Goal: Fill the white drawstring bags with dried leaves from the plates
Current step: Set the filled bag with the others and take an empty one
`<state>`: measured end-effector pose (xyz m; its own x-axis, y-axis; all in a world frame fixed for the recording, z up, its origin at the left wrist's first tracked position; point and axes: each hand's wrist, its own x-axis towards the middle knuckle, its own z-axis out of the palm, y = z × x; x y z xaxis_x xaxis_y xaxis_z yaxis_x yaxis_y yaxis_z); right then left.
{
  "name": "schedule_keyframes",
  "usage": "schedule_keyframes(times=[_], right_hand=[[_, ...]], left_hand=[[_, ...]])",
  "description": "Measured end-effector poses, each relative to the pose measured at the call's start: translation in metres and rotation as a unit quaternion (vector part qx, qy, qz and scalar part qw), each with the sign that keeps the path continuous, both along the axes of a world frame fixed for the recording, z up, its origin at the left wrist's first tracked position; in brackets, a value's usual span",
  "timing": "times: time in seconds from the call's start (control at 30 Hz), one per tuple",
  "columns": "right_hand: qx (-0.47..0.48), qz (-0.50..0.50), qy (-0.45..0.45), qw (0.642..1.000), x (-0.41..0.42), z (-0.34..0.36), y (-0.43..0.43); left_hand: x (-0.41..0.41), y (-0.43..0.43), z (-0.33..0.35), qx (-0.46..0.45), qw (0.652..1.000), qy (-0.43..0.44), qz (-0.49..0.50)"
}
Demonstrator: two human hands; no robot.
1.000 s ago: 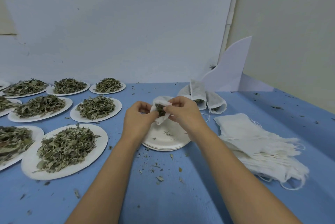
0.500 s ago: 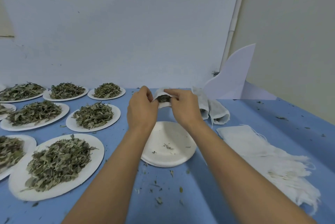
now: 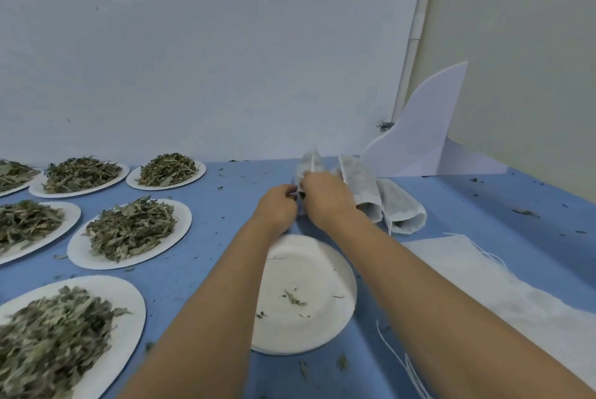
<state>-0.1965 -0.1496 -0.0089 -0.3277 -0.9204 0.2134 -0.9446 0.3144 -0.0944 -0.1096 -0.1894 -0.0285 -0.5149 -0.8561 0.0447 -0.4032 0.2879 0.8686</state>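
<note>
a: where's the bag (image 3: 309, 166)?
b: held up past the empty plate (image 3: 322, 327), just beside two filled bags (image 3: 362, 192). the left hand (image 3: 279, 206) and right hand (image 3: 325, 200) both pinch its mouth, fingers curled.
a: what's the risk?
b: the mouth looks unclosed, with leaves (image 3: 302, 196) showing at the gap. tilt it or slacken a pinch, and they'd likely spill onto the table (image 3: 222, 256).

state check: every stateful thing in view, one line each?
leaf plates: heaped with dried leaves.
centre plate: nearly empty, leaf scraps only.
held drawstring bag: dried leaves showing inside.
left grip: pinches the held bag.
right grip: pinches the same bag.
two bags beside it: lying on the table, filled out.
stack of bags: flat, unfilled.
</note>
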Motion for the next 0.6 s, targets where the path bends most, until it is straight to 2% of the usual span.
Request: schedule_keyframes(times=[0.07, 0.17, 0.23, 0.43, 0.6], right_hand=[[-0.031, 0.000, -0.014, 0.999, 0.000, -0.001, 0.001], [-0.055, 0.011, -0.150, 0.987, -0.002, 0.001, 0.003], [-0.074, 0.015, -0.200, 0.977, -0.002, 0.005, 0.007], [-0.062, -0.011, -0.129, 0.990, 0.003, 0.007, 0.017], [-0.167, -0.028, -0.170, 0.971, 0.012, 0.020, 0.043]], left_hand=[[-0.003, 0.002, -0.001, -0.007, 1.000, 0.004, 0.006], [-0.002, 0.002, 0.001, -0.012, 1.000, 0.001, 0.019], [0.002, 0.001, 0.004, -0.021, 0.999, -0.002, 0.035], [0.013, 0.005, 0.009, -0.020, 0.999, -0.035, 0.019], [0.021, 0.023, 0.018, -0.079, 0.996, -0.015, 0.038]])
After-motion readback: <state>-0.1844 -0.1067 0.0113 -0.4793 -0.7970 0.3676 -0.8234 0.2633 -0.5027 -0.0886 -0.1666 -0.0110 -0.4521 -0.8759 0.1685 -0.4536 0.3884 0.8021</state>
